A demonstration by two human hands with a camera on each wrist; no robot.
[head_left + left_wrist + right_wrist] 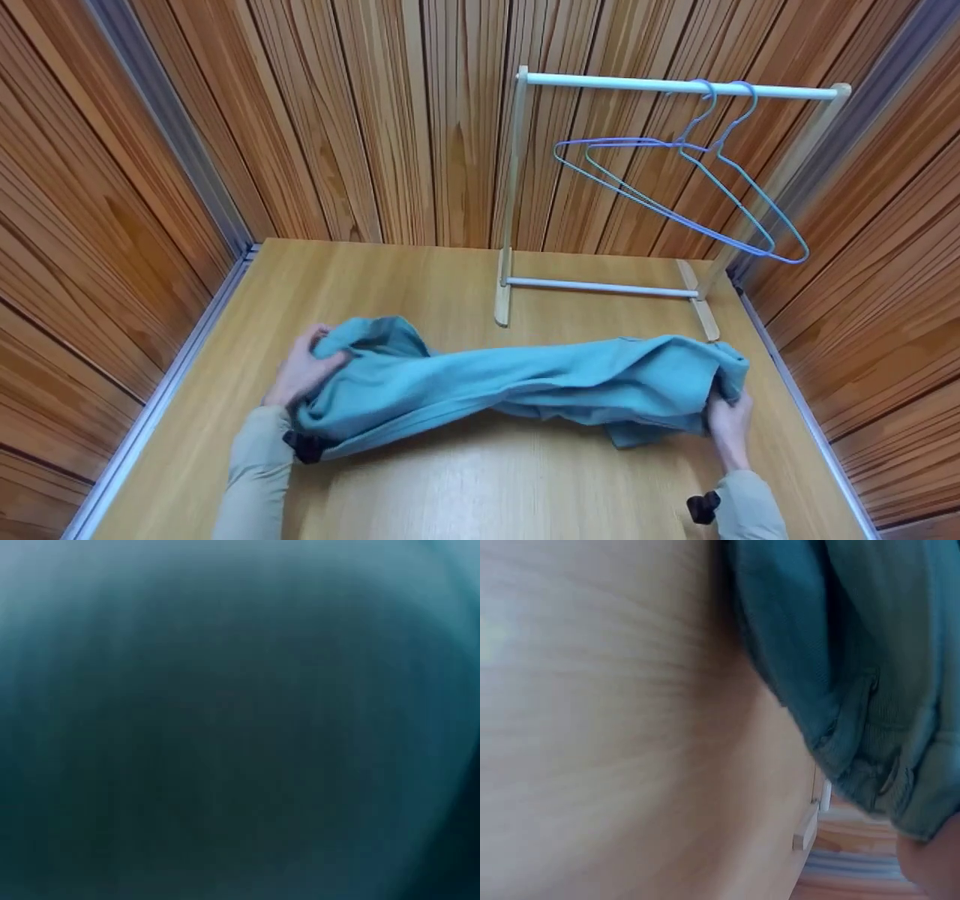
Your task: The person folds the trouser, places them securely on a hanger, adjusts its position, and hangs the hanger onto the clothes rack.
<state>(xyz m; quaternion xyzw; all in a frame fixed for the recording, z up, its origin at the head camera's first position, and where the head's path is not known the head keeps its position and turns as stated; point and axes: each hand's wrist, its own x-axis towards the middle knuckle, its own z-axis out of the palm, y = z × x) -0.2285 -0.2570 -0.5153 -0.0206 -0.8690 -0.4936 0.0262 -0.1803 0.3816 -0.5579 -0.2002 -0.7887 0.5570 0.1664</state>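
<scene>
A teal cloth garment (517,375) stretches from side to side between both hands, bunched into long folds. At its left end my left hand (300,371) grips the fabric, thumb on the near side and fingers round the far side. The right hand (731,424) holds the opposite end, its fingertips hidden under the cloth. Blurred dark teal fabric (240,727) fills the left wrist view. In the right wrist view, the garment's gathered, seamed edge (885,735) hangs by part of the hand (934,862).
Behind the garment, at the back right of the wooden table (480,480), stands a rack (600,81) with a white rail. Two blue-purple wire hangers (675,217) hang from it. Wood-plank walls (390,135) enclose the table at the back and sides.
</scene>
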